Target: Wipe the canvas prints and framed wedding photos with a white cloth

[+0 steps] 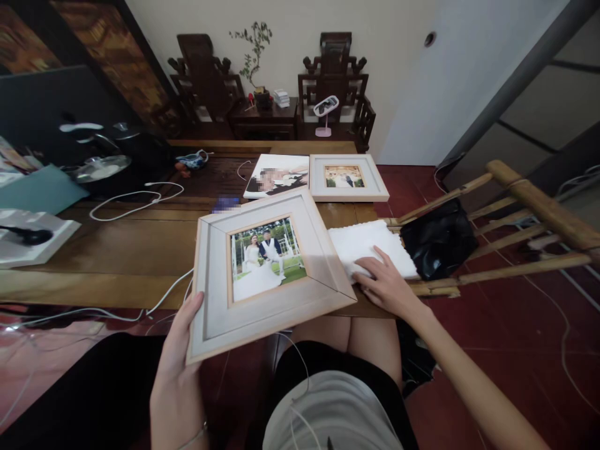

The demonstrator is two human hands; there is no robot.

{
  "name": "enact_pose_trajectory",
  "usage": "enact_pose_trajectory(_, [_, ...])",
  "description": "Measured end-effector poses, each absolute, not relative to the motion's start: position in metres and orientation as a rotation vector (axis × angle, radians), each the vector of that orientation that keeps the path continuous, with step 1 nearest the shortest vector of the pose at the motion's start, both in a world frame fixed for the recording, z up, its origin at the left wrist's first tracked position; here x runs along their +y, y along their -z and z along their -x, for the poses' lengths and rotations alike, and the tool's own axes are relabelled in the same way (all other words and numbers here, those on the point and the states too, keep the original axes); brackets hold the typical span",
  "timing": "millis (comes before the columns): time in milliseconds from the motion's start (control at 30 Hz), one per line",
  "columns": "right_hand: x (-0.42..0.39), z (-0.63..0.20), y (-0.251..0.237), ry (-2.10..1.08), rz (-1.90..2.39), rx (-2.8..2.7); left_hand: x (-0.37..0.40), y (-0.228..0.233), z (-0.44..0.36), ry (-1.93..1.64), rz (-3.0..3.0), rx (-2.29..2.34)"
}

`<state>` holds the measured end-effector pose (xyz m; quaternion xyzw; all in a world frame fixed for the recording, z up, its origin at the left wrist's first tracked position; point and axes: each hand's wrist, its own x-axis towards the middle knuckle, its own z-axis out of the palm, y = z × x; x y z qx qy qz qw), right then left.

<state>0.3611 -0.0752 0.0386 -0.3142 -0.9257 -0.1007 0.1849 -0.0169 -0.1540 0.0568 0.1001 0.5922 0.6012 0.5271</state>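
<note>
My left hand [177, 340] grips the left edge of a pale wooden picture frame [276, 312], tilted up above the table edge. In it is a photo of a couple, one in a white wedding dress, on a swing seat outdoors. My right hand [389, 284] lies with spread fingers on a white folded cloth [363, 245] with a ragged edge, just right of the frame. Beyond, a second framed photo [344, 178] and an unframed photo print [279, 175] lie side by side on the table. The fingers behind the held frame are hidden.
On the wooden table [131, 262] at left are a white cable [162, 194], a glass-lidded pot [105, 170] and a white tray [42, 247]. A bamboo chair [529, 194] with a black bag [440, 240] stands right. Dark carved chairs and a pink-stand mirror [324, 115] are behind.
</note>
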Motion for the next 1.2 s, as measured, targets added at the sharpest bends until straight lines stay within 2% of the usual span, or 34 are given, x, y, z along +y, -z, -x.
enact_pose_trajectory(233, [-0.104,-0.420,-0.034,0.078,0.897,-2.426,-0.139,-0.052,0.003,-1.350,-0.383,1.380])
enact_pose_trajectory(333, [-0.104,-0.434,-0.036,0.154,1.100,-2.059,-0.120,-0.050,-0.007,-1.304,-0.490,1.345])
enact_pose_trajectory(467, [-0.091,-0.447,-0.065,0.371,1.453,-1.538,-0.092,-0.046,-0.026,-1.253,-0.620,1.311])
enact_pose_trajectory(533, [-0.085,-0.448,-0.080,0.453,1.462,-1.570,-0.081,-0.043,-0.036,-1.238,-0.650,1.303])
enact_pose_trajectory(667, [-0.079,-0.436,-0.092,0.511,1.214,-1.930,-0.070,-0.037,-0.052,-1.186,-0.674,1.264])
enact_pose_trajectory(833, [-0.077,-0.404,-0.078,0.235,0.942,-2.403,-0.066,-0.030,-0.058,-1.152,-0.700,1.223])
enact_pose_trajectory(933, [-0.077,-0.395,-0.080,0.227,0.926,-2.227,-0.064,-0.027,-0.059,-1.149,-0.709,1.243])
enact_pose_trajectory(1033, [-0.073,-0.401,-0.096,0.213,1.086,-1.968,-0.063,-0.026,-0.059,-1.160,-0.719,1.263])
enact_pose_trajectory(1200, [-0.059,-0.427,-0.121,-0.201,1.227,-1.791,-0.063,-0.025,-0.058,-1.147,-0.781,1.292])
